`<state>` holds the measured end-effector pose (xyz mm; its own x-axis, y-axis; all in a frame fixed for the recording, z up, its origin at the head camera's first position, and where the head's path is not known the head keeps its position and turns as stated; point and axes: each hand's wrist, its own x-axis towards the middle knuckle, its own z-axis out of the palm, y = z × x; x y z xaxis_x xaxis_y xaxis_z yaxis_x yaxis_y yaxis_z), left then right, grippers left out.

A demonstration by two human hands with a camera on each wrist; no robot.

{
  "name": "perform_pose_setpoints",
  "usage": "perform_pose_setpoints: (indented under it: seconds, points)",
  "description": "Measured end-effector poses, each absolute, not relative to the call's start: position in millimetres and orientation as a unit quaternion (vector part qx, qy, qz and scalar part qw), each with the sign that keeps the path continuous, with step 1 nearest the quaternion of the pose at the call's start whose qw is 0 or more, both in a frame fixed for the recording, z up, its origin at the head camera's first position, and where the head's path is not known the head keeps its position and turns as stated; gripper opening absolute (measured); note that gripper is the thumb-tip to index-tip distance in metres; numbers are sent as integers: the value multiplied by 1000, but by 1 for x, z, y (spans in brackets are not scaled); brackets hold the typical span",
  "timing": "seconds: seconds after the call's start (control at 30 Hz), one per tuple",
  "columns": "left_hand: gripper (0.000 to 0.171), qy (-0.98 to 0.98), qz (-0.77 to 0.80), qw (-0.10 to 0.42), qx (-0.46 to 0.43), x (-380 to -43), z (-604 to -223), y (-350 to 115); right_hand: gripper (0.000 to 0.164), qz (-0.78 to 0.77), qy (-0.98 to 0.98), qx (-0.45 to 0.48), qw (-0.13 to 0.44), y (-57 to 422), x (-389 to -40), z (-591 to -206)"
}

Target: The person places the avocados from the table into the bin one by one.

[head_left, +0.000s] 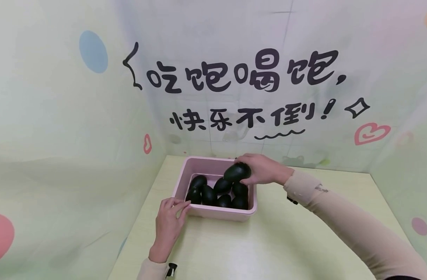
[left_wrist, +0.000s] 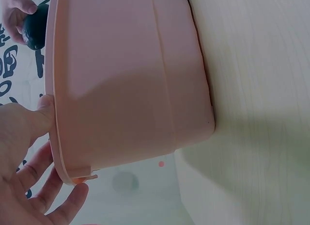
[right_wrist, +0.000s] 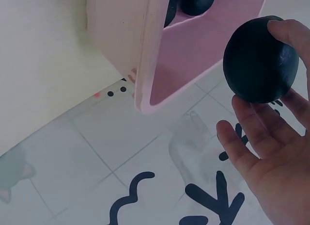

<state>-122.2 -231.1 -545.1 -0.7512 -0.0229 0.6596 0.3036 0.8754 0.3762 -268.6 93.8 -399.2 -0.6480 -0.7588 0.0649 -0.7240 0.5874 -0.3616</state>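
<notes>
A pink plastic bin [head_left: 213, 212] stands on the table with several dark green avocados [head_left: 209, 195] lying in it. My right hand [head_left: 264, 169] holds one more avocado [head_left: 237, 172] over the bin's right back part, level with or above the rim. In the right wrist view, thumb and fingers grip that avocado [right_wrist: 259, 60] from either side. At the near left corner, my left hand [head_left: 169, 223] pinches the bin's rim. The left wrist view shows its thumb on the rim of the bin [left_wrist: 121, 79] and the other fingers around the corner.
The pale wooden table [head_left: 304, 233] extends in front of the bin and to its right. Behind it hangs a printed cloth backdrop [head_left: 248, 31] with large dark lettering, and similar cloth walls stand at left and right.
</notes>
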Motion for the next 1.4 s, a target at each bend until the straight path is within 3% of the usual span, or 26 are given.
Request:
perform_pose_setpoints:
  seconds: [0.53,0.9,1.17,1.4]
  points:
    - [19,-905,-235,346,-79,-123,-545,-232,61,-141,891,-421,94,71,-272,-394]
    - [19,-905,-237,344,-78,-123,-545,-231,63,-131,890,-428,89,67,-276,-393]
    - [19,-905,-241,343,-76,-123,-545,-230,52,-133,892,-427,67,67,-277,-387]
    - [19,-907,-236,341,-75,-123,-544,-230,52,-124,896,-418,81,70,-276,-387]
